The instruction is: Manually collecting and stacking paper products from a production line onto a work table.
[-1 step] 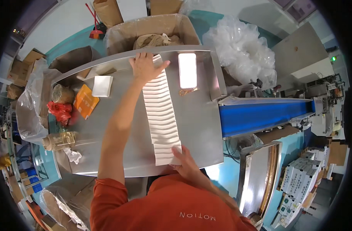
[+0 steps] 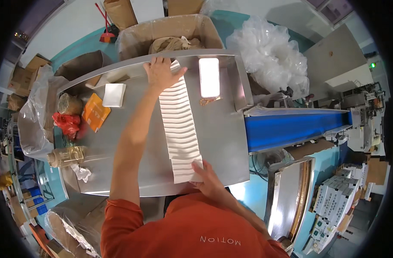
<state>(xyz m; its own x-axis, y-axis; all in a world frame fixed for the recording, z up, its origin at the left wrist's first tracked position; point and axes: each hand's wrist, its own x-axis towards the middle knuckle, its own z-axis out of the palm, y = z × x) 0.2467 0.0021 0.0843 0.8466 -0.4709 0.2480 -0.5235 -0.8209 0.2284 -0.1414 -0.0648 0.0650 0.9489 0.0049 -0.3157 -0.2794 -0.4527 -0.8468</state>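
A long row of overlapping white folded sheets [image 2: 179, 120], perhaps paper or cloth, runs from the far rim of the metal table [image 2: 224, 142] to its near edge. Over the far end of the row lies my left hand [image 2: 162, 75], open, with its thumb stretched out to the right. My right hand [image 2: 207, 176] holds the near right corner of the row, thumb on top and the other fingers mostly hidden underneath. To the right of the row's far end stands a bright white rectangular panel [image 2: 209, 77].
On the table's left side are a small white stack [image 2: 114, 95], an orange packet [image 2: 96, 112], a red plastic bag [image 2: 67, 124], a clear jar [image 2: 67, 157] and crumpled tissue [image 2: 81, 173]. A blue conveyor belt [image 2: 297, 129] adjoins the right. Beyond the far rim stands a lined carton [image 2: 170, 30].
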